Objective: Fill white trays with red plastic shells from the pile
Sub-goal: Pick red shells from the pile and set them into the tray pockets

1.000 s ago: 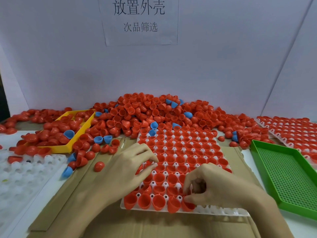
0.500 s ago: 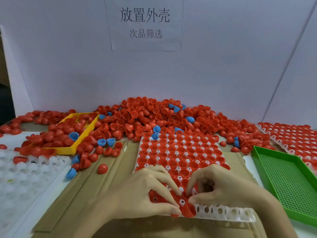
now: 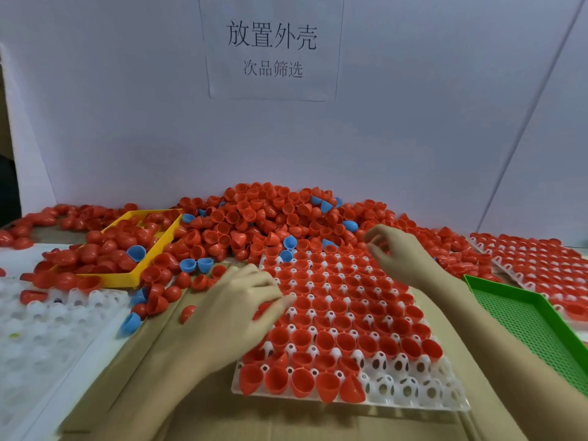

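The white tray lies on brown cardboard on the desk, in front of the person. Almost all of its cups hold red shells, open side up. Only the near right corner shows bare white cups, in the last row and part of the row before it.

The big pile of red shells lies behind the tray against the white wall, and its front edge touches the far side of the tray. A few blue shells are mixed in the pile and lie beside it.

The left hand rests over the left edge of the tray, palm down. Its fingers are relaxed and lightly bent, the tips on the shells there, and its grip holds nothing that I can see.

The right hand is raised over the far right part of the tray, near the edge of the pile. Its fingers are loosely curled and a little spread. I cannot tell if something small is between the fingertips; no shell shows there.

On the left a yellow tray holds more red shells, and an empty-looking white tray lies nearer. On the right stands a green perforated tray, and behind it another tray filled with red shells. A paper sign hangs on the wall.
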A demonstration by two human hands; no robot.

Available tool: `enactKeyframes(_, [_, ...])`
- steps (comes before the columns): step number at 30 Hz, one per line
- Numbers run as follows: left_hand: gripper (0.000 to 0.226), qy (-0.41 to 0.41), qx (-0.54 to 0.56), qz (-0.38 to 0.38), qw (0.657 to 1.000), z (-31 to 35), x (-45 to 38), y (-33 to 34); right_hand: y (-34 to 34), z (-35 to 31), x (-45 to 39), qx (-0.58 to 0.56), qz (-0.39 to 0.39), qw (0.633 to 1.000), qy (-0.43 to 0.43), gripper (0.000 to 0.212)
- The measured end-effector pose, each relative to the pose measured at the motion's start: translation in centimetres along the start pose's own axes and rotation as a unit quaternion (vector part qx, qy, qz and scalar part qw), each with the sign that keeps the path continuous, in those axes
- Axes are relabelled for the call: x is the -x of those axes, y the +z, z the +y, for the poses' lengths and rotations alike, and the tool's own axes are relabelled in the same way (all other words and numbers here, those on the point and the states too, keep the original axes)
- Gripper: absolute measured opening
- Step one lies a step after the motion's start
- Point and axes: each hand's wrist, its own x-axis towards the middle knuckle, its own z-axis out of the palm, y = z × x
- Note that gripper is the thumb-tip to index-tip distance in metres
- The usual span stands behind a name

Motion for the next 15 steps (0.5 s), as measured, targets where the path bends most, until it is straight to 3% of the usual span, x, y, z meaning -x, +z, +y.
enactKeyframes(5, [0.053, -0.003, -0.121, 0.007, 0.993, -2.9, 0.0, 0.8, 1.5, 3.6, -5.3, 0.115, 0.001, 0.992, 0.044, 0.055])
enactKeyframes(8, [0.055, 0.005, -0.149, 0.041, 0.988, -3.9, 0.1, 0.7, 2.4, 5.1, -6.4, 0.183, -0.054, 0.981, 0.021, 0.083])
enactKeyframes(10, [0.055, 0.007, -0.157, 0.047, 0.986, -4.0, 0.1, 0.6, 3.1, 5.6, -6.8, 0.195, -0.062, 0.979, 0.004, 0.073])
enactKeyframes(13, [0.055, 0.013, -0.164, 0.044, 0.985, -3.7, 0.0, 0.4, 3.9, 5.4, -7.0, 0.200, -0.026, 0.979, 0.012, 0.038])
enactKeyframes(15, [0.054, 0.013, -0.166, 0.039, 0.985, -3.7, 0.0, 0.4, 4.2, 5.2, -6.9, 0.191, -0.021, 0.981, 0.027, 0.030])
